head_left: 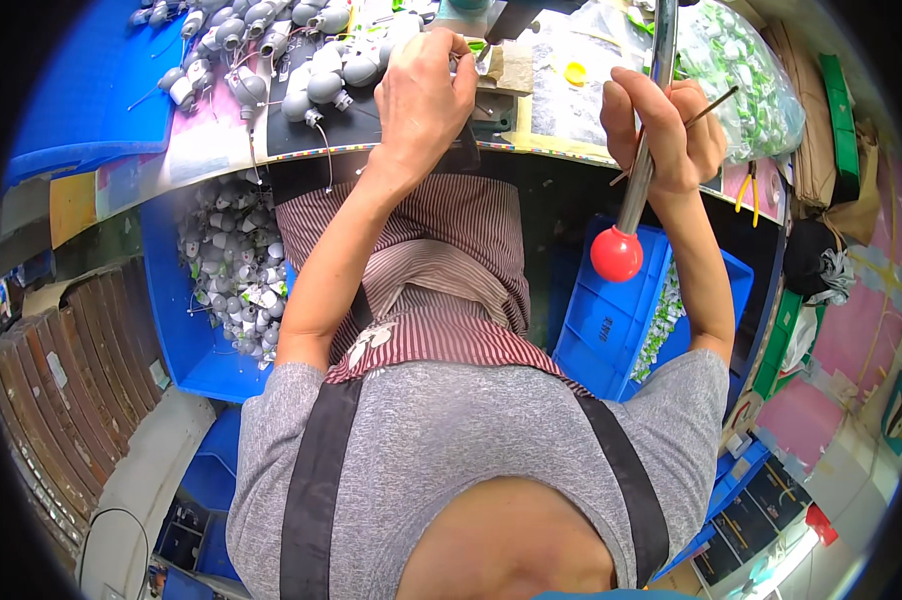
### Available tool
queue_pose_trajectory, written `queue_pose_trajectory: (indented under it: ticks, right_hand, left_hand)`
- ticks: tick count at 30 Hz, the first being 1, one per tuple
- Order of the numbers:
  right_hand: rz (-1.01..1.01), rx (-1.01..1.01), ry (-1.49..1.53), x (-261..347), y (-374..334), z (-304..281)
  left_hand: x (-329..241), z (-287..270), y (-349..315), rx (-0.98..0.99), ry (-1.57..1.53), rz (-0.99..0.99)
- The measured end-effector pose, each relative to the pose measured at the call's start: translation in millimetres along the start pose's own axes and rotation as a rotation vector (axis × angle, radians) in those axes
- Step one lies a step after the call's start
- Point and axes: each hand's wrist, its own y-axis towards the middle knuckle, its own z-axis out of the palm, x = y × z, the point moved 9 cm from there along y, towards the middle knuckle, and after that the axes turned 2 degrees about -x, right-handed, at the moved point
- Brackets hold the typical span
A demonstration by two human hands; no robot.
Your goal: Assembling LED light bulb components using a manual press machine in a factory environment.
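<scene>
My left hand (pixel 423 110) is closed at the table's front edge, fingertips pinched beside a small block-like fixture (pixel 512 72) under a press. What the fingers hold is hidden. To its left lie several grey-and-white rounded parts (pixel 325 84) with thin wires. My right hand (pixel 679 135) is raised at the right, fingers curled round a thin dark rod (pixel 714 104) that pokes out on both sides. A metal lever (pixel 635 190) with a red ball knob (pixel 617 254) crosses that hand; I cannot tell whether the fingers grip it too.
A clear bag (pixel 741 75) of green-and-white pieces sits at the table's right, with yellow-handled pliers (pixel 748 192) hanging below. A small yellow disc (pixel 575 73) lies near the press. Blue bins (pixel 161 300) (pixel 601 320) flank my lap; the left holds more grey-and-white parts.
</scene>
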Motion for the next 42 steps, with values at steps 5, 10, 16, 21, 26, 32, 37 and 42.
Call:
queue_pose_trajectory:
  ticks: [5,10,16,21,26,32,37,42]
  right_hand:
    - [0.108,-0.068,0.200,-13,-3,-3]
    - [0.648,-0.207,0.445,-80,78,-6]
    - [1.347,-0.217,1.258,-189,12,98]
    - [1.267,0.054,0.955,-148,-51,94]
    - [1.229,0.206,0.678,-69,-114,108]
    - [0.910,0.331,0.236,-37,-125,79]
    - [0.912,0.459,-0.344,-91,-174,28]
    - [0.925,0.374,-0.475,-110,-210,5]
  left_hand:
    - [5,-2,-2,-0.025,0.040,0.003]
    - [-3,-1,2,-0.017,0.031,0.021]
    - [-5,-2,3,0.080,-0.202,-0.008]
    - [5,-25,14,0.169,-0.307,-0.202]
    - [64,-62,64,-0.055,0.224,0.056]
    - [113,-24,114,0.227,0.548,0.101]
    - [127,-9,126,0.434,0.754,0.102]
    - [129,7,129,0.534,0.757,0.134]
